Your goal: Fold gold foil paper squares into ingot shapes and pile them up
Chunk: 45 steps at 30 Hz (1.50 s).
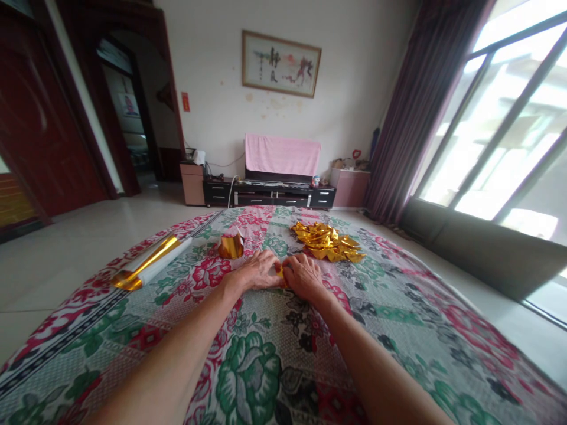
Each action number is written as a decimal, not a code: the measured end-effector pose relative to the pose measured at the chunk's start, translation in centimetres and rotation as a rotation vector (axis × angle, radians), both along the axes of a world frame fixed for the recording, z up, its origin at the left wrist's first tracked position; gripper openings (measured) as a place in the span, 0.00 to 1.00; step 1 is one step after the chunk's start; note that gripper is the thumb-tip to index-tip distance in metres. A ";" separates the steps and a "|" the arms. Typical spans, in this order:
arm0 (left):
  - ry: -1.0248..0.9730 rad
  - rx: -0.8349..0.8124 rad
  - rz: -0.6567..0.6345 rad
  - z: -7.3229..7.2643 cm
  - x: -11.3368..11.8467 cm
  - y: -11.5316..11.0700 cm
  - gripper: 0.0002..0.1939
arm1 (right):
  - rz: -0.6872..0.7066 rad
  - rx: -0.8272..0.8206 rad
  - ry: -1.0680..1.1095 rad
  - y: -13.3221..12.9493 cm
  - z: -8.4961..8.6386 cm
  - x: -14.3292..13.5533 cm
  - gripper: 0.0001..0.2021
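Note:
My left hand (261, 270) and my right hand (305, 274) meet over the middle of the table, fingers bent and close together. Between their fingertips shows a small bit of gold foil paper (280, 271), mostly hidden by the fingers. Both hands are closed on it. Just beyond my right hand lies a pile of folded gold foil pieces (328, 241). Past my left hand stands a curled stack of gold foil paper (231, 245). Farther left is a loose roll of gold foil sheets (148, 262) with a pale back.
A flowered cloth (248, 378) covers the round table. Beyond it, a low black cabinet (274, 195) carries a screen draped with a pink towel (282, 154). A dark curtain (411, 106) hangs beside the window at the right.

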State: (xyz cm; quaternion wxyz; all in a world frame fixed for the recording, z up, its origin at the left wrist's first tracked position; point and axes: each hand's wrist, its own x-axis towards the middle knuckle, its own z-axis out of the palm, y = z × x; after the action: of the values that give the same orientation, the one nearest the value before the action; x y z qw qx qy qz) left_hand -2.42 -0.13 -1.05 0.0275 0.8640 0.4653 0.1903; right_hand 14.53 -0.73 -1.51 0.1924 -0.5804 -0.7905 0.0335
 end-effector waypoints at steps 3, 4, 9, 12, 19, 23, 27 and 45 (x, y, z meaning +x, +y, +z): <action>0.011 0.010 0.010 -0.1 0.0 0.1 0.17 | -0.063 0.005 0.015 0.4 0.1 -0.4 0.12; 0.009 0.010 0.011 -0.1 0.0 0.2 0.17 | -0.083 0.011 0.019 0.5 0.2 -0.5 0.12; -0.015 -0.023 0.003 -0.1 0.0 0.2 0.18 | -0.166 -0.005 0.057 0.9 0.3 -0.9 0.13; -0.018 -0.030 0.002 -0.1 0.0 0.2 0.17 | -0.219 -0.005 0.087 1.3 0.1 -1.3 0.12; -0.040 -0.018 0.005 -0.2 0.0 0.2 0.15 | -0.264 0.057 0.118 1.7 -0.5 -1.6 0.13; -0.048 -0.033 0.000 -0.3 0.0 0.4 0.17 | -0.139 0.031 0.084 0.9 -0.5 -0.6 0.12; -0.037 -0.044 0.027 -0.3 0.0 0.3 0.18 | 0.045 0.020 0.029 -0.6 -0.3 0.5 0.13; -0.113 -0.037 0.016 -0.4 0.2 -0.6 0.15 | 0.402 0.157 0.231 -3.7 -0.2 1.9 0.08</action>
State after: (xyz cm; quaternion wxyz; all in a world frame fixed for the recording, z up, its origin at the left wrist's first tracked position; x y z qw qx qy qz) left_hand -2.25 -0.75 -1.44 0.0681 0.8475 0.4733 0.2304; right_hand 16.39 -4.42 -1.69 0.3157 -0.3871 -0.8630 0.0757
